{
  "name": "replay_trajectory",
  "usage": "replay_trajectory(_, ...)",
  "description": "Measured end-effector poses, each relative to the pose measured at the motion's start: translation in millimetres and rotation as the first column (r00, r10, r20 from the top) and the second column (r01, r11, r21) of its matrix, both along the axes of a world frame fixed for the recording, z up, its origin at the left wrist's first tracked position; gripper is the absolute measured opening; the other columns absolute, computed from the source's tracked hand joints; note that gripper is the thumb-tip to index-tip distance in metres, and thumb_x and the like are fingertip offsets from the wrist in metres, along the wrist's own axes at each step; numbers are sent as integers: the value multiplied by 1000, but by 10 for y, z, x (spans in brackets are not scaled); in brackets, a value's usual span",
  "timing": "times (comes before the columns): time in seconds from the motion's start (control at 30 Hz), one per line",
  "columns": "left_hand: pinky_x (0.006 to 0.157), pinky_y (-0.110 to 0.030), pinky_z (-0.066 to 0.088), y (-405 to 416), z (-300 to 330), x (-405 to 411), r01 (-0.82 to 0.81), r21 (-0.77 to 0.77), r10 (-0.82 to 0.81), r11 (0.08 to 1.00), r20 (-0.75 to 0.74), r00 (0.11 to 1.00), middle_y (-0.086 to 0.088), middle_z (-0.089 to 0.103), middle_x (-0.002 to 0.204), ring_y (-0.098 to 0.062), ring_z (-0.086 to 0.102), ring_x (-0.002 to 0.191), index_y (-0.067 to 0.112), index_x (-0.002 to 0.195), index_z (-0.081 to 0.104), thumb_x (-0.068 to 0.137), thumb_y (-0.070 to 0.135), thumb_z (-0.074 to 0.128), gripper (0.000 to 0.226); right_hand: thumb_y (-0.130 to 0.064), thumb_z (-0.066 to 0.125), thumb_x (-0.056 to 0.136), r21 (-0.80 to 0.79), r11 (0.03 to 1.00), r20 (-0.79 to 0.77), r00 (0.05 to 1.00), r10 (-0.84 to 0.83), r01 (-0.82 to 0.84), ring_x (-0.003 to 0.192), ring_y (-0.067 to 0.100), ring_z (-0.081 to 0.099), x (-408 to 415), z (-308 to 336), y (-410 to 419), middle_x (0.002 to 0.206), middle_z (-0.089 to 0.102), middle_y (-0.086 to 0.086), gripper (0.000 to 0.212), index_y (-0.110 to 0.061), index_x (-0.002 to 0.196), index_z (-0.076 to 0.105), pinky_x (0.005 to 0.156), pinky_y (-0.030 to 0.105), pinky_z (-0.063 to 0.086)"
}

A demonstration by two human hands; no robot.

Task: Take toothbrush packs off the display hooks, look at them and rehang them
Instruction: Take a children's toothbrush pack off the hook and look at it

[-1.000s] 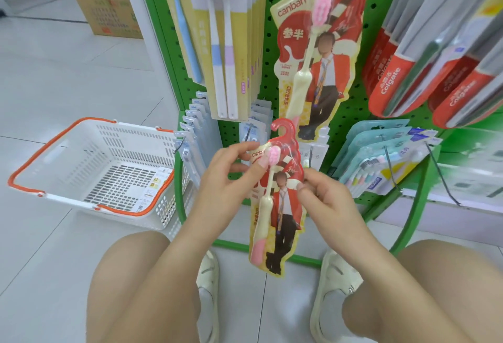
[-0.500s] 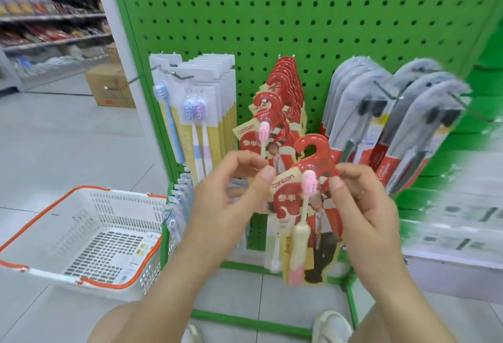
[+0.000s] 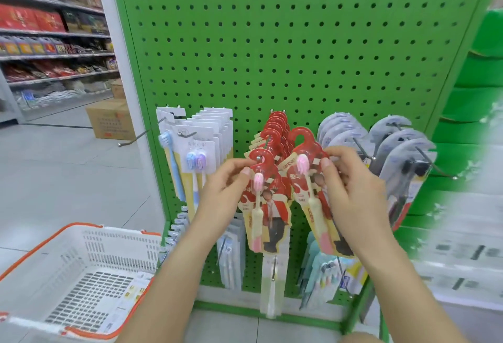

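Observation:
My right hand (image 3: 353,193) grips a loose red toothbrush pack (image 3: 302,149) by its right edge, thumb on the front, and holds it tilted just right of the red row (image 3: 275,125) on the green pegboard (image 3: 272,43). Its red hanger loop is up beside the hanging packs and on no hook. With thumb and forefinger, my left hand (image 3: 223,187) pinches the left edge of the front hanging red pack (image 3: 272,206), which holds a pink and cream brush. That pack sits at the tip of its hook.
White and yellow packs (image 3: 206,135) hang to the left, grey packs (image 3: 394,146) to the right, more packs below. A bare hook (image 3: 141,133) juts out at the far left. A white basket with an orange rim (image 3: 35,250) stands on the floor at lower left.
Both hands have risen from knee height to the red row, carrying the loose pack. My left hand has left that pack and taken hold of the front hanging one.

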State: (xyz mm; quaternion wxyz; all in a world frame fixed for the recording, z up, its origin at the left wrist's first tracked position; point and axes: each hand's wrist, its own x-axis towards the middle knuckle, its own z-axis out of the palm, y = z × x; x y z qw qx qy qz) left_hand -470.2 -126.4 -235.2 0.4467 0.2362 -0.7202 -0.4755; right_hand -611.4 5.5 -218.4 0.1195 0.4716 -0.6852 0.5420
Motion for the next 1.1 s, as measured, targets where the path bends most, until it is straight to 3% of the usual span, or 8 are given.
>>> replay_trajectory(0.17, 71, -11, 44, -37, -53, -23, 14, -36, -15, 999, -15, 1000, 22, 62, 73, 4, 55, 73, 26, 91, 64, 99, 14, 52, 19, -27, 49, 99, 120, 993, -39, 999, 18, -13, 77, 16, 64, -5, 53, -164, 76, 65, -14, 16, -26, 111, 60, 73, 41, 51)
replay_trajectory(0.27, 68, -9, 42, -28, -56, -29, 7, -59, -8, 998, -29, 1000, 25, 62, 71, 7, 54, 71, 25, 90, 64, 99, 13, 52, 20, -26, 48, 99, 129, 991, -67, 997, 26, -17, 75, 20, 65, -5, 84, -208, 78, 70, 0, 17, -25, 111, 60, 71, 42, 51)
replay_trajectory(0.4, 66, -9, 43, -27, -75, -27, 2, -61, -4, 998, -42, 999, 24, 65, 74, 7, 57, 71, 24, 91, 66, 98, 12, 52, 19, -27, 50, 99, 152, 988, -79, 996, 51, -39, 75, 21, 66, -4, 86, -265, 78, 71, 0, 16, -28, 109, 61, 71, 43, 53)
replay_trajectory(0.6, 65, -18, 49, -23, -119, -36, -20, -48, 17, 999, -63, 998, 15, 69, 79, -1, 62, 73, 24, 92, 68, 98, 15, 53, 18, -26, 56, 96, 202, 961, 115, 979, 170, -191, 91, 7, 66, -16, -36, -371, 93, 70, -15, 13, -35, 103, 63, 84, 37, 54)
replay_trajectory(0.73, 66, -14, 48, -16, -126, -27, -25, -40, 22, 999, -75, 997, 14, 71, 82, -1, 64, 76, 22, 93, 69, 98, 15, 54, 17, -21, 58, 94, 149, 933, 313, 911, 269, -327, 89, 6, 67, -32, -100, -422, 89, 72, -9, 21, -42, 88, 58, 81, 26, 51)
replay_trajectory(0.87, 76, -19, 52, -28, -128, -23, -35, -3, 35, 999, -113, 993, 11, 72, 89, -7, 67, 88, 24, 93, 68, 96, 16, 57, 14, -21, 58, 94, 109, 908, 380, 861, 337, -404, 83, 0, 65, -42, -117, -462, 84, 71, -11, 18, -38, 89, 61, 77, 20, 47)
replay_trajectory(1.0, 81, -24, 51, -34, -134, -15, -43, -7, 42, 999, -100, 994, 11, 72, 90, -8, 67, 91, 25, 92, 67, 95, 18, 58, 12, -21, 56, 96, -59, 940, 373, 866, 333, -336, 91, 4, 66, -92, -107, -494, 92, 71, -9, 13, -29, 96, 66, 84, 28, 52)
replay_trajectory(1.1, 81, -24, 52, -27, -129, -14, -59, -28, 57, 998, -77, 995, 15, 70, 88, -6, 66, 90, 28, 90, 67, 96, 19, 58, 14, -15, 54, 96, -22, 981, 212, 958, 192, -192, 95, -2, 61, -112, -53, -548, 100, 67, -14, 15, -27, 101, 63, 82, 13, 47)
